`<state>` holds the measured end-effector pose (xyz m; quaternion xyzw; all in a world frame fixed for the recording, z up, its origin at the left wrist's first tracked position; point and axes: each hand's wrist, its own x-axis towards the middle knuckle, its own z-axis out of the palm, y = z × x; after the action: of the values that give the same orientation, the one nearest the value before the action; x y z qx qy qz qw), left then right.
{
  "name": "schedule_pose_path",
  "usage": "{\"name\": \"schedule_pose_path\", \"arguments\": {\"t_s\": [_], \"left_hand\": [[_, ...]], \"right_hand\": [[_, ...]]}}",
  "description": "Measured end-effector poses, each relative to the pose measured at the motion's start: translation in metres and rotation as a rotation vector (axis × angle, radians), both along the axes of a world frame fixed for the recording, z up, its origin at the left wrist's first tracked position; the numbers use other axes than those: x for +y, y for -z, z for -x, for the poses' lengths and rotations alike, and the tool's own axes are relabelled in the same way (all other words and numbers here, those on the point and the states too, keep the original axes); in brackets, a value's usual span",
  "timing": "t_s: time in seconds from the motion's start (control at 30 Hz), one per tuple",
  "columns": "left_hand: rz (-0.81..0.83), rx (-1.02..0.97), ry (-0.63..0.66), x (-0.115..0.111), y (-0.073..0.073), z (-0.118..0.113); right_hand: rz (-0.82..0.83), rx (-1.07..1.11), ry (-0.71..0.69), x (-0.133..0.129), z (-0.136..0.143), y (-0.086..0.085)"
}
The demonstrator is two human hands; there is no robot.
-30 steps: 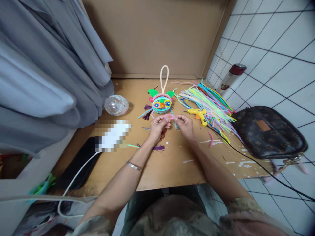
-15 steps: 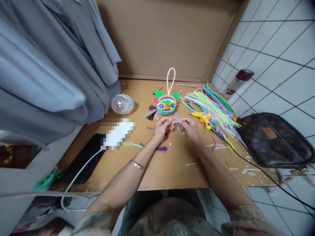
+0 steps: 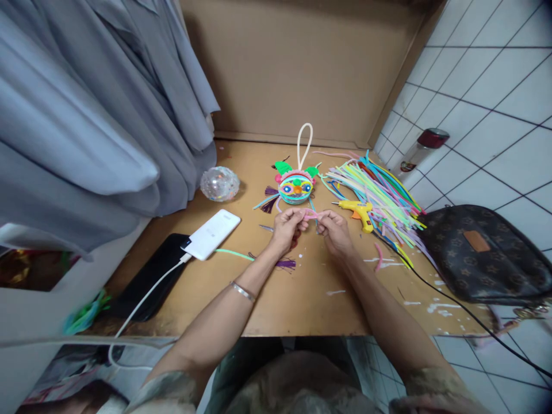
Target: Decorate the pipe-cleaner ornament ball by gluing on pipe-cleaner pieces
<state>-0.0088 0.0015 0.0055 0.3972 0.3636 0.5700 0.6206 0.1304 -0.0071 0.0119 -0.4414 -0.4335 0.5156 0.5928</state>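
Between my hands is a small pink fuzzy strip (image 3: 309, 214), bent into a narrow loop. My left hand (image 3: 288, 229) pinches its left end, and my right hand (image 3: 334, 230) pinches the right end. Just beyond them sits a colorful round ornament (image 3: 296, 187) with green ears, blue eyes, an orange nose and a white hanging loop (image 3: 304, 144). Purple tassels (image 3: 271, 198) lie at its left side. Another purple tassel (image 3: 285, 264) is partly hidden under my left wrist.
A yellow glue gun (image 3: 360, 213) lies right of my hands, before a pile of colored pipe cleaners (image 3: 379, 192). At left are a clear ball (image 3: 219, 184), a white power bank (image 3: 212, 234) and a black phone-like object (image 3: 150, 282). A brown bag (image 3: 487, 253) stands right.
The view has shifted slightly, so things appear a little lower and further right. Both hands still hold the pink strip, whose loop looks slightly narrower.
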Motion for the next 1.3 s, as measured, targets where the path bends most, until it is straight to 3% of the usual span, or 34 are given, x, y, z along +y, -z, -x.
{"name": "schedule_pose_path", "arguments": {"t_s": [0.2,0.93,1.3], "left_hand": [[0.008,-0.001,-0.01,-0.003,-0.003,-0.001],[-0.069,0.008,-0.034,-0.001,-0.003,0.0],[-0.124,0.077,-0.303,0.007,-0.003,0.009]], "right_hand": [[-0.052,-0.09,0.063,0.002,-0.002,0.005],[0.009,-0.138,0.031,0.0,0.0,-0.003],[-0.008,-0.37,0.098,0.002,-0.009,-0.004]]}}
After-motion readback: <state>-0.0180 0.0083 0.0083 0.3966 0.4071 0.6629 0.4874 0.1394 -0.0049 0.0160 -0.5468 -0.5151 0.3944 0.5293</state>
